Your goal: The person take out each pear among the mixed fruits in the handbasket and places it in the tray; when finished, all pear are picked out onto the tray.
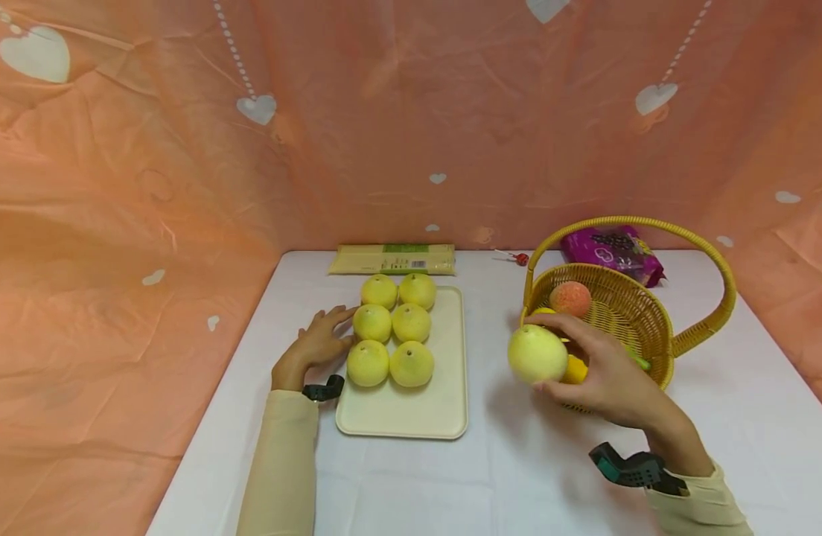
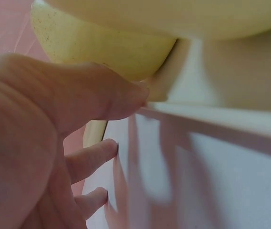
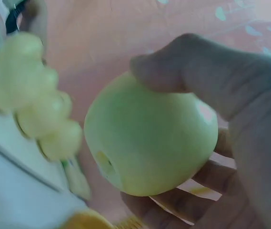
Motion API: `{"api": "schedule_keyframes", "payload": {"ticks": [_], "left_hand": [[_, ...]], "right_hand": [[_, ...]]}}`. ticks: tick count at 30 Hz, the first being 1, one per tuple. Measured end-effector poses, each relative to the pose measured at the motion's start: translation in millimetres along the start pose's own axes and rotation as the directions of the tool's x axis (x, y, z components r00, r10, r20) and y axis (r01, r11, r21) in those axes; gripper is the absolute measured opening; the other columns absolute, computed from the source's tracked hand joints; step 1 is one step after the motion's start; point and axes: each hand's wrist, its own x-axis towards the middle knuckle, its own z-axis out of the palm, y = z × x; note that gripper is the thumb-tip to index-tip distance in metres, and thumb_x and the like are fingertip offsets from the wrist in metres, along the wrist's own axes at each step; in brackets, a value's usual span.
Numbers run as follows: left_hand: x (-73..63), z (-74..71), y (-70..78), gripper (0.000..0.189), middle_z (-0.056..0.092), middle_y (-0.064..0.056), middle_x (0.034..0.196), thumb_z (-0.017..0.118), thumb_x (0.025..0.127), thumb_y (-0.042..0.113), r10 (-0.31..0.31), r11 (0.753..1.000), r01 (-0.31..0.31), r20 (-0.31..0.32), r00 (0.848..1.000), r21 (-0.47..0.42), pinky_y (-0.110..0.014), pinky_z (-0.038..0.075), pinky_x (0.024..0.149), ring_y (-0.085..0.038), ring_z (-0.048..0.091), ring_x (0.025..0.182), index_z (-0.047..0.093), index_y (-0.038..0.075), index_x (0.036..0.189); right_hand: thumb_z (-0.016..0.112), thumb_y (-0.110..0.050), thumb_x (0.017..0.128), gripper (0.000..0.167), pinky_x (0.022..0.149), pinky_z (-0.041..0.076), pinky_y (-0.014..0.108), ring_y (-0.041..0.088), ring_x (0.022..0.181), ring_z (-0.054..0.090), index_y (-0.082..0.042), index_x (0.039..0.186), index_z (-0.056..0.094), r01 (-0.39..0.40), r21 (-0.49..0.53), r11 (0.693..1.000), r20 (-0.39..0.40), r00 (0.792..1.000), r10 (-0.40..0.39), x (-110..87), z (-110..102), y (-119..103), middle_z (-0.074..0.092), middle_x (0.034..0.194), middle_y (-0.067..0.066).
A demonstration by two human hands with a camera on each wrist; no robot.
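Observation:
My right hand grips a round pale yellow-green pear, thumb on one side and fingers on the other. It holds the pear above the table, in front of the left side of a yellow wicker basket. In the right wrist view, a dimple shows at one end of the pear. Several similar pears stand in two columns on a cream rectangular tray. My left hand rests at the tray's left edge, fingers loosely extended; its thumb is by the rim in the left wrist view.
The tall-handled basket contains a reddish round fruit and yellow and green items, partly hidden by my right hand. Behind it lies a purple packet. A red lollipop and a flat yellowish packet lie along the table's back edge, before an orange curtain.

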Motion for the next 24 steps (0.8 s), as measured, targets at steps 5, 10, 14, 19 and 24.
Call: {"api": "schedule_keyframes", "payload": {"ticks": [5,10,14,19,24], "left_hand": [[-0.1,-0.5,-0.4,0.067,0.024,-0.024,0.180,0.060,0.106,0.026,0.001,1.000,-0.001,0.002,1.000,-0.008,-0.090,-0.001,0.121,-0.058,0.003,0.167,0.042,0.017,0.170],[0.9,-1.1,0.0,0.067,0.023,-0.024,0.181,0.060,0.107,0.027,-0.002,1.000,0.002,0.008,1.000,-0.011,-0.090,-0.001,0.121,-0.057,0.002,0.167,0.041,0.018,0.171],[1.6,-1.7,0.0,0.067,0.023,-0.024,0.180,0.060,0.107,0.027,-0.003,1.000,0.003,0.006,1.000,-0.002,-0.090,0.000,0.121,-0.058,0.003,0.167,0.042,0.018,0.170],[1.9,-1.3,-0.9,0.067,0.023,-0.023,0.181,0.060,0.106,0.027,-0.009,1.000,0.009,0.008,1.000,-0.004,-0.089,-0.001,0.122,-0.057,0.002,0.167,0.042,0.018,0.170],[1.1,-0.7,-1.0,0.068,0.023,-0.023,0.181,0.061,0.106,0.026,-0.012,1.000,0.012,0.015,1.000,-0.012,-0.089,-0.001,0.122,-0.057,0.002,0.167,0.042,0.019,0.171]], "right_hand": [[0.096,-0.008,0.081,0.078,0.104,0.056,0.019,0.015,0.119,0.068,-0.015,0.150,0.059,-0.029,0.090,0.995,0.091,0.996,0.021,11.7,26,-6,0.065,0.145,0.004],[0.095,-0.008,0.080,0.082,0.111,0.053,0.020,0.017,0.124,0.066,-0.019,0.152,0.058,-0.026,0.196,0.980,0.137,0.991,-0.001,22.0,49,-15,0.063,0.148,0.002],[0.093,-0.009,0.082,0.080,0.111,0.056,0.028,0.019,0.127,0.065,-0.023,0.153,0.058,0.007,0.272,0.962,0.182,0.981,-0.059,28.5,72,-21,0.062,0.151,0.003],[0.092,-0.013,0.086,0.076,0.113,0.057,0.041,0.018,0.134,0.062,-0.018,0.153,0.057,0.065,0.289,0.955,0.244,0.960,-0.139,34.6,109,-23,0.062,0.152,0.000],[0.092,-0.021,0.090,0.074,0.116,0.054,0.040,0.015,0.138,0.059,-0.015,0.155,0.056,0.100,0.283,0.954,0.297,0.937,-0.186,37.7,142,-20,0.062,0.153,-0.003]]}}
